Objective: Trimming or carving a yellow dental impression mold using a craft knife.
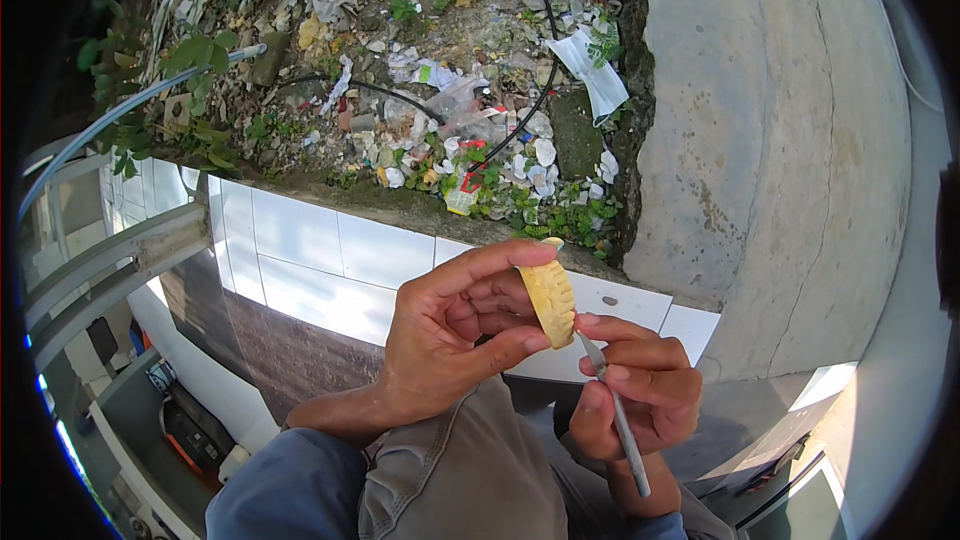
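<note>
A yellow plaster dental cast point(549, 302) with a row of moulded teeth is held up over my knees. My left hand point(455, 325) grips it from the left, thumb at its lower end and forefinger at its top. In my right hand point(645, 390) is a slim grey metal carving knife point(622, 420), pinched like a pen between thumb and fingers. Its blade points up toward the lower right edge of the cast, by the teeth. Whether the tip touches the plaster, I cannot tell.
Beyond my hands runs a white-tiled ledge point(325, 248). Past it lies a dirt bed strewn with litter, including a face mask point(592, 75) and a black hose point(552, 30). Concrete paving point(740, 140) is at right. Metal rails point(120, 260) and a grey bin point(150, 440) are at left.
</note>
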The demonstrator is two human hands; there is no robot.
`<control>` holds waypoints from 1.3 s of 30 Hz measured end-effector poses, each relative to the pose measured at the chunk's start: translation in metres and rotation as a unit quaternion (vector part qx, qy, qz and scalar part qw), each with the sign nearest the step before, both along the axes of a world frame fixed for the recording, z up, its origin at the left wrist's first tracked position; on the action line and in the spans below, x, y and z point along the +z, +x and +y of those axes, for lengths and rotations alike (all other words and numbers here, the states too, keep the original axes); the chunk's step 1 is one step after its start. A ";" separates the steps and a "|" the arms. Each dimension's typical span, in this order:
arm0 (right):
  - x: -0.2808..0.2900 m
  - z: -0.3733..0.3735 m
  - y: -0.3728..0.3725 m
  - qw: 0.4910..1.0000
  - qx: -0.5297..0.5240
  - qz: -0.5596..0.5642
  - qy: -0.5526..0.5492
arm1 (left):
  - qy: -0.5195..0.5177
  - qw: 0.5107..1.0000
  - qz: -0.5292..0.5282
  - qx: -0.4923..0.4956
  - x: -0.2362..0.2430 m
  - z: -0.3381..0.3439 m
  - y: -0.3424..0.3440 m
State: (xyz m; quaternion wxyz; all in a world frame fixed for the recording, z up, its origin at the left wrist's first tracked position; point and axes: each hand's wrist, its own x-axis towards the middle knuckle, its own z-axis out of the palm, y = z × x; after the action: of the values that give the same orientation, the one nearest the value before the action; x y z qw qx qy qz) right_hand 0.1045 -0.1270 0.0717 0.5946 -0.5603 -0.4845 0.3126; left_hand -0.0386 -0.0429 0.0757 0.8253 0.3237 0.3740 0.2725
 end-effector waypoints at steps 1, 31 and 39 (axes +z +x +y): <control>0.001 0.001 -0.001 1.000 0.000 -0.010 0.009 | 0.010 1.000 -0.005 -0.006 -0.001 0.000 -0.001; 0.006 0.001 -0.002 0.998 -0.004 -0.068 0.000 | 0.015 1.000 -0.004 -0.018 0.002 -0.001 -0.004; 0.003 0.001 -0.003 0.998 -0.006 -0.063 0.004 | 0.016 1.000 -0.003 -0.020 0.001 -0.001 -0.004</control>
State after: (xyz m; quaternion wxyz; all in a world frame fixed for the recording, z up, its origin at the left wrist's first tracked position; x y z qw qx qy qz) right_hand 0.1015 -0.1259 0.0745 0.5666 -0.5798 -0.5189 0.2710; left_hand -0.0423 -0.0439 0.0767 0.8264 0.3432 0.3607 0.2628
